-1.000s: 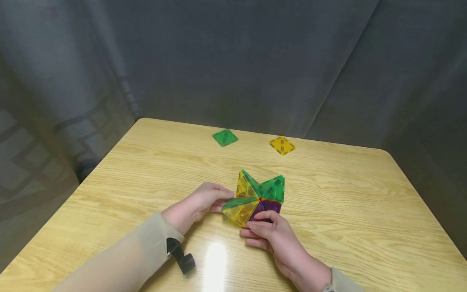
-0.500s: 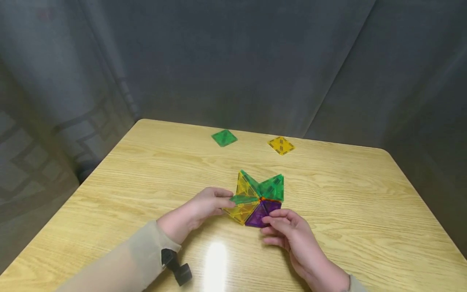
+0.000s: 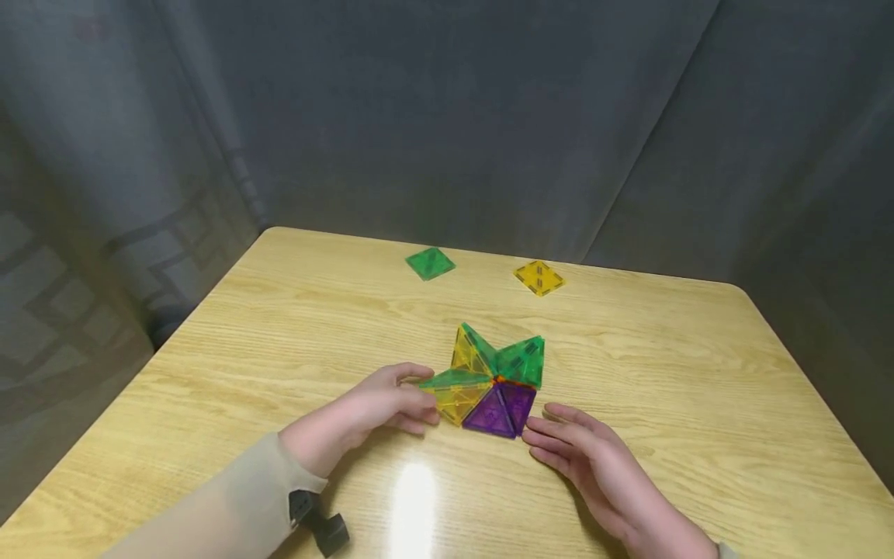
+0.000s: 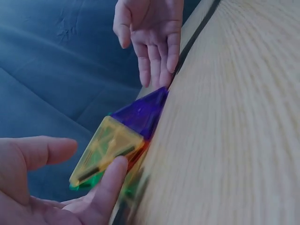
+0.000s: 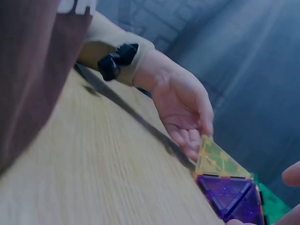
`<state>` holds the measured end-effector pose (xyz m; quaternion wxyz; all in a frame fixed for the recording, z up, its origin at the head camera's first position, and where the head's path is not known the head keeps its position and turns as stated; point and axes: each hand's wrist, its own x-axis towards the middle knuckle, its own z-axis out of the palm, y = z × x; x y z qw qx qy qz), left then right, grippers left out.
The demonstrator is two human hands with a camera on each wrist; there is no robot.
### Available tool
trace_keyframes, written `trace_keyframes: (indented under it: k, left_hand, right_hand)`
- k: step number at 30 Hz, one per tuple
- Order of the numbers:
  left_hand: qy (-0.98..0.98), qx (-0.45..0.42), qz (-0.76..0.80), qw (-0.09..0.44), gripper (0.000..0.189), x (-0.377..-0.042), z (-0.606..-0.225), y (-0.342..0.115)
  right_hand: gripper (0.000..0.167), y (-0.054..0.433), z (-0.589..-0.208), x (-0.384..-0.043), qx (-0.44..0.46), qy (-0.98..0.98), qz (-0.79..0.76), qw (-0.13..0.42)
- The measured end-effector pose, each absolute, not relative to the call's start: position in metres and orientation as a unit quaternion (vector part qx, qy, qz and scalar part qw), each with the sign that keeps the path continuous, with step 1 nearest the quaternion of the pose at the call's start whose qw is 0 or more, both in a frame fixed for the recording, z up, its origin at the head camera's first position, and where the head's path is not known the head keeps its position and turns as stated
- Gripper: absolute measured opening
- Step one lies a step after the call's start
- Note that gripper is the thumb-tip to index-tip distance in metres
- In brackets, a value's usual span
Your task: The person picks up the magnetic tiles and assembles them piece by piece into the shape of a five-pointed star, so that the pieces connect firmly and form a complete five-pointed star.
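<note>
A star-like build of translucent magnetic tiles stands on the wooden table. It has raised green tiles (image 3: 524, 361) at the back, yellow triangles (image 3: 461, 401) at the left and purple triangles (image 3: 492, 415) at the front right; a bit of orange shows at its centre. My left hand (image 3: 391, 400) is at the left point of the build. In the left wrist view, one finger (image 4: 112, 180) lies along a yellow tile while the thumb (image 4: 51, 151) stands away from it. Beside the purple corner, my right hand (image 3: 594, 458) holds nothing, its fingers extended.
Two flat square tiles, one green (image 3: 430, 264) and one yellow (image 3: 539, 277), lie near the far edge of the table (image 3: 698, 388). Dark curtains (image 3: 447, 124) hang around the back and sides. A black device (image 3: 317, 520) sits at my left cuff.
My right hand has let go of the purple tiles and drawn back to the right. The left hand has shifted slightly left, and its grip on the left point has loosened.
</note>
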<state>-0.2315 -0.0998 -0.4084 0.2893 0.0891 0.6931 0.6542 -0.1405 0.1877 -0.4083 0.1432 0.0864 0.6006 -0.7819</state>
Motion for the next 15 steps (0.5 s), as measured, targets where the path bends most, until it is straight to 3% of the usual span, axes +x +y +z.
trace_keyframes:
  k: [5, 15]
  left_hand:
    - [0.684, 0.067, 0.676, 0.268, 0.063, -0.230, -0.410, -0.100]
    - [0.680, 0.041, 0.689, 0.245, 0.061, -0.230, -0.412, -0.104]
  right_hand:
    - [0.067, 0.180, -0.407, -0.140, 0.077, 0.577, -0.796, 0.167]
    - [0.067, 0.170, -0.407, -0.139, 0.078, 0.567, -0.803, 0.164]
